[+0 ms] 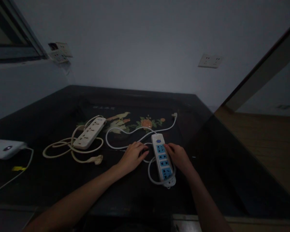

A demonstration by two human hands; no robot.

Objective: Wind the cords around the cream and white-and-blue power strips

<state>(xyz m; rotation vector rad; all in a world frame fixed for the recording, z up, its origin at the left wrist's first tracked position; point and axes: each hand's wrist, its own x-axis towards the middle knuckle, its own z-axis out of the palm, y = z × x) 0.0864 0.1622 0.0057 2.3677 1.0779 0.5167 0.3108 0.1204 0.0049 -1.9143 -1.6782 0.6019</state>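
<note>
A white power strip with blue socket faces and a blue switch lies lengthwise in front of me on the dark table. Its white cable loops around its lower end and runs off in curves behind it to a plug. My right hand is closed with its fingertips at the strip's right edge, near the switch. To the left of the strip, my left hand rests by the cable, thumb apart from the curved fingers, with nothing visible in it.
Further left lies a second white power strip with a coiled cream cable and its plug. A white device with a cord sits at the left edge, near a yellow tag. Wall sockets are behind the table.
</note>
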